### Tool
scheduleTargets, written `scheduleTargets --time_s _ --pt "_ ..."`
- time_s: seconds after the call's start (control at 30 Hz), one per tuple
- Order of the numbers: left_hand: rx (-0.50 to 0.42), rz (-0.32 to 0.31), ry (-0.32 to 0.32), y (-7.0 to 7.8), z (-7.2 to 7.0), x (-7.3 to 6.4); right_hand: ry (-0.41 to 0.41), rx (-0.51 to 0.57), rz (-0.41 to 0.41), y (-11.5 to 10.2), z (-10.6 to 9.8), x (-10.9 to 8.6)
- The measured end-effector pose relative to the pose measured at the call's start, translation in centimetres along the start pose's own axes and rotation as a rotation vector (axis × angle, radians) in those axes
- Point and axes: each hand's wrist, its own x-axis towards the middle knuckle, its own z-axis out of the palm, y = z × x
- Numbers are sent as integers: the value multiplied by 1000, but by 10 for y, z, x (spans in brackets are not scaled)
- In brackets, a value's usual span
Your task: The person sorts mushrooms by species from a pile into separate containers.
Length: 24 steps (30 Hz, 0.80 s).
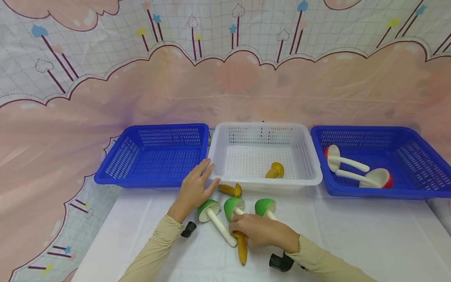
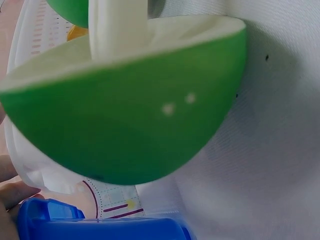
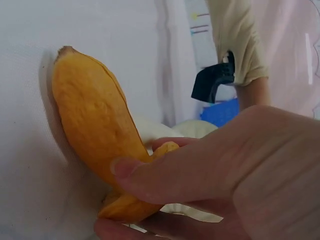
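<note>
My right hand [image 1: 262, 231] pinches a yellow toy mushroom [image 1: 242, 250] by its cap end, thumb and fingers on either side. In the right wrist view the mushroom's thick stem [image 3: 90, 115] lies against the white cloth. My left hand [image 1: 195, 190], fingers extended, is at the near corners of the left blue basket [image 1: 141, 183] and the white basket [image 1: 260, 181]. Beneath it lies a green-capped mushroom [image 1: 209, 209], whose cap fills much of the left wrist view. Two more green-capped mushrooms are near my right hand, partly hidden by it. Another yellow mushroom [image 1: 230, 190] lies before the white basket.
One yellow mushroom [image 1: 276, 170] lies inside the white basket. The right blue basket [image 1: 387, 192] holds two red-capped mushrooms [image 1: 332, 158] with white stems. A patterned curtain [image 1: 246, 86] hangs behind the baskets. White cloth [image 1: 345, 235] covers the table.
</note>
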Motion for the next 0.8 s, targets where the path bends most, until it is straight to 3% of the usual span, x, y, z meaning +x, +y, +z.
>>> scheduleTargets --time_s 0.33,0.8 --pt "1 18 32 -1 2 0 -45 86 14 5 -7 -3" --pt "0 10 21 -1 4 0 37 226 -18 10 -28 -12"
